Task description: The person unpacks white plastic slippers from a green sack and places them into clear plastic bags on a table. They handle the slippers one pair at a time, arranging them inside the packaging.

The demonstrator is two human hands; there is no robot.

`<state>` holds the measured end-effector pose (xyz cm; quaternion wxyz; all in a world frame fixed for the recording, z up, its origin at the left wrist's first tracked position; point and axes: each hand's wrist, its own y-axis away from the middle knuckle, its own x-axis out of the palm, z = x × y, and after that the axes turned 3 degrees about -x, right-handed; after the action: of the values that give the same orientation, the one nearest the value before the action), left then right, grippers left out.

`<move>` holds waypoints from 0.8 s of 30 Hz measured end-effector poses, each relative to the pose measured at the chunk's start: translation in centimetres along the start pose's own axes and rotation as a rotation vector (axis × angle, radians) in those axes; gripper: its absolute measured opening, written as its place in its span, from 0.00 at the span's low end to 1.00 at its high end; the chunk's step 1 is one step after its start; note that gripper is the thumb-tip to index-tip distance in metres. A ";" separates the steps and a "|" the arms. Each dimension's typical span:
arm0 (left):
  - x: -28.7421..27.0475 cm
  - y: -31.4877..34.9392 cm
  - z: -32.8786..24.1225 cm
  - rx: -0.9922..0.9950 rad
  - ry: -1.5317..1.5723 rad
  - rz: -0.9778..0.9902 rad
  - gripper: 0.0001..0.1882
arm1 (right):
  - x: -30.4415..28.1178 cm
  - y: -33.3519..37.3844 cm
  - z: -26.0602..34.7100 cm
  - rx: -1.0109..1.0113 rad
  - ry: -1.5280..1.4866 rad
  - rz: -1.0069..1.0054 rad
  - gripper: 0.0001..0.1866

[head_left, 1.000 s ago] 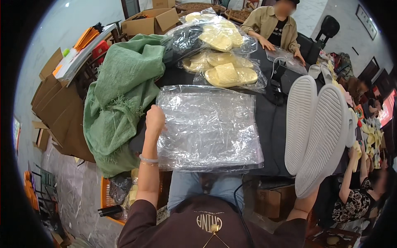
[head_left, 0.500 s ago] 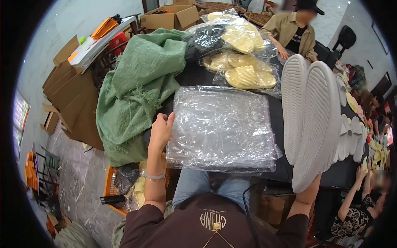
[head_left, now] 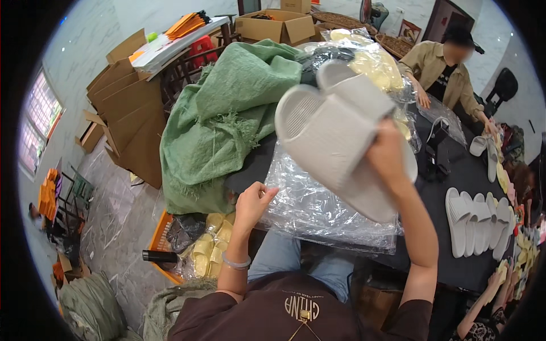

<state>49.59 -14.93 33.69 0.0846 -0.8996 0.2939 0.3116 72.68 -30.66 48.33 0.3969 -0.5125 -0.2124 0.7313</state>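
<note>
A pair of light grey slide slippers (head_left: 341, 142), one stacked behind the other, is gripped in my right hand (head_left: 389, 153). They are tilted above the table, their wide straps and footbeds showing, slightly blurred. Beneath them lies a stack of clear plastic bags (head_left: 318, 213), partly covered by the slippers. My left hand (head_left: 255, 206) is at the stack's left edge, fingers curled and thumb pointing over the plastic. Whether it pinches a bag is hidden.
A green woven sack (head_left: 227, 113) lies at the left of the dark table. Bagged yellow slippers (head_left: 378, 65) pile up at the back. Grey slippers (head_left: 480, 221) line the right side. A person (head_left: 443, 74) works across the table. An orange crate (head_left: 165, 227) stands lower left.
My right hand has brought the grey slippers from the right to over the plastic bags and turned them from soles to straps. The view has shifted; my left hand stays by the bags' edge.
</note>
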 end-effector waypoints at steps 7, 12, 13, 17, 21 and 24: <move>-0.3 0.9 1.2 -0.071 -0.066 0.027 0.23 | 14.6 3.7 -6.2 -0.005 0.426 0.329 0.10; -0.1 3.2 2.2 -0.060 -0.182 -0.011 0.26 | 17.1 7.2 -9.3 0.109 0.421 0.322 0.11; 0.2 3.5 2.5 -0.077 -0.203 -0.025 0.26 | 17.5 7.5 -9.4 0.117 0.419 0.309 0.11; 1.8 4.2 4.5 -0.110 -0.281 -0.075 0.27 | 17.8 8.4 -9.2 0.116 0.374 0.200 0.11; 1.9 4.1 5.3 -0.074 -0.295 -0.054 0.25 | 17.4 8.2 -9.4 0.171 0.286 0.199 0.13; 1.7 4.7 4.2 0.073 -0.116 -0.194 0.21 | 16.4 6.7 -9.6 0.295 0.216 0.204 0.14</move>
<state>45.81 -18.13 29.46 0.1637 -0.9008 0.2110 0.3425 76.47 -22.50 30.35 0.4120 -0.5429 -0.0062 0.7318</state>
